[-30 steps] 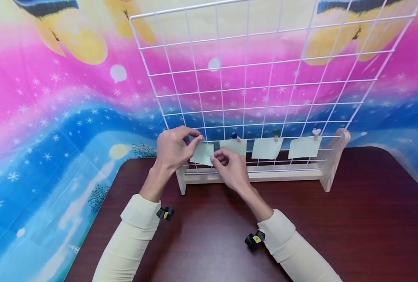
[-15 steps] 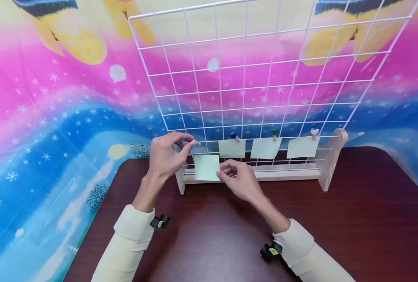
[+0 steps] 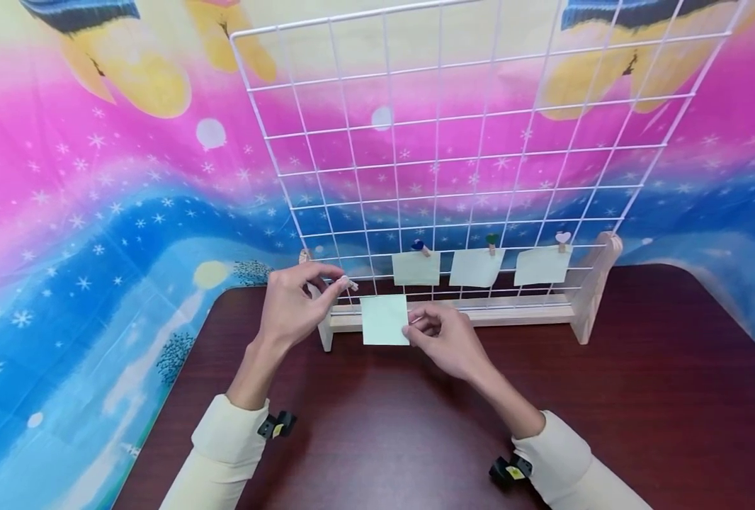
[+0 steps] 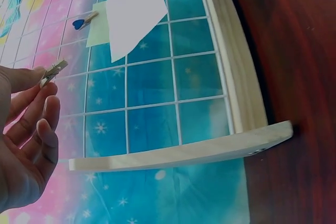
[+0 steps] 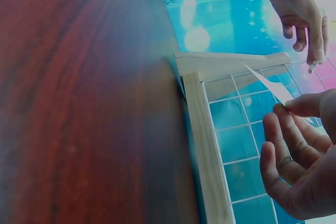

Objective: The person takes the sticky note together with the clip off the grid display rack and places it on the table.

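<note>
My left hand (image 3: 297,303) pinches a small wooden clothespin (image 4: 53,72) between thumb and index finger, in front of the lower left of the white wire grid (image 3: 355,170). To its right, my right hand (image 3: 446,336) pinches the right edge of a pale green paper note (image 3: 384,320), which stands in front of the grid's bottom rail. The right wrist view shows this paper (image 5: 274,86) nearly edge-on between thumb and fingertip. Three similar notes hang in a row on the grid: one under a blue-heart clothespin (image 3: 421,246), one under a green-topped clothespin (image 3: 492,243), one under a pale-heart clothespin (image 3: 563,239).
The grid stands in a wooden base with a left upright (image 4: 184,150), a right upright (image 3: 593,290) and a bottom bar (image 5: 206,150). Beneath is a dark red-brown table (image 3: 377,432). A colourful printed cloth (image 3: 116,234) hangs behind and to the left.
The paper note has come away from the grid, down and toward me, in my right hand. My left hand has drawn back down and left with the clothespin.
</note>
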A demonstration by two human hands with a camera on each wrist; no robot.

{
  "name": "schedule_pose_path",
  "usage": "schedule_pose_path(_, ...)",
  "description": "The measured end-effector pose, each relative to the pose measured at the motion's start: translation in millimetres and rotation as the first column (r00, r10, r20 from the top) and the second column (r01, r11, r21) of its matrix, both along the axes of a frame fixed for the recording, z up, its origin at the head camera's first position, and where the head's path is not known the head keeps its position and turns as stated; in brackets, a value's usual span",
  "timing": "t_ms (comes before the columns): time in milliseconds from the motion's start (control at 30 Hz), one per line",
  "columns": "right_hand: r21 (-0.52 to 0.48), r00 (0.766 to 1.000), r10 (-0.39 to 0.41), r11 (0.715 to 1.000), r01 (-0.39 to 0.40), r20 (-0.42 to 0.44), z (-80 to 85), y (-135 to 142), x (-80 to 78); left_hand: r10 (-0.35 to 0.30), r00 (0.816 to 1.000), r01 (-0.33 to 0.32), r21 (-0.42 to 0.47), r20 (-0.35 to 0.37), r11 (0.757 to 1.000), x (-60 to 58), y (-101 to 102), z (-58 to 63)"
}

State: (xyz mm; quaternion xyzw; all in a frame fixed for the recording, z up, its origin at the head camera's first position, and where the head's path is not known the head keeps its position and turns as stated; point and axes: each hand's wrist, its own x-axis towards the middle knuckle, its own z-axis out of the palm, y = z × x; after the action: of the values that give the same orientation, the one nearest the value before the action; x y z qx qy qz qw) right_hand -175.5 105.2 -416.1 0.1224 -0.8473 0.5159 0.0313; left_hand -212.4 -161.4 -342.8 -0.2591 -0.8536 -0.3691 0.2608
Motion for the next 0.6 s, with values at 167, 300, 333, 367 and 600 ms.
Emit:
schedule_pose_path(167,0.015,0.999,-0.008,1.0,0.007,0.042,-2.6,3,6.7,0.01,0.999,-0.011,0.016,0.031,1.0,7.5,-1,-8.6)
schedule_pose_path(300,0.016,0.998,0.0,1.0,-0.001,0.064,-5.2,5,10.2,0.032,0.997,-0.035,0.045,0.067,0.998,14.1,-2,-16.2)
schedule_pose_path(333,0.014,0.998,0.005,1.0,-0.006,0.068,-6.1,5,11.0,0.039,0.996,-0.042,0.051,0.074,0.998,15.8,-2,-18.0)
schedule_pose_path(367,0.014,0.997,0.008,1.0,-0.01,0.072,-6.8,6,11.8,0.046,0.996,-0.051,0.058,0.081,0.997,17.4,-3,-19.6)
schedule_pose_path(600,0.024,0.996,0.011,1.0,-0.013,0.089,-11.7,9,16.1,0.076,0.987,-0.088,0.082,0.141,0.993,26.0,-6,-28.2)
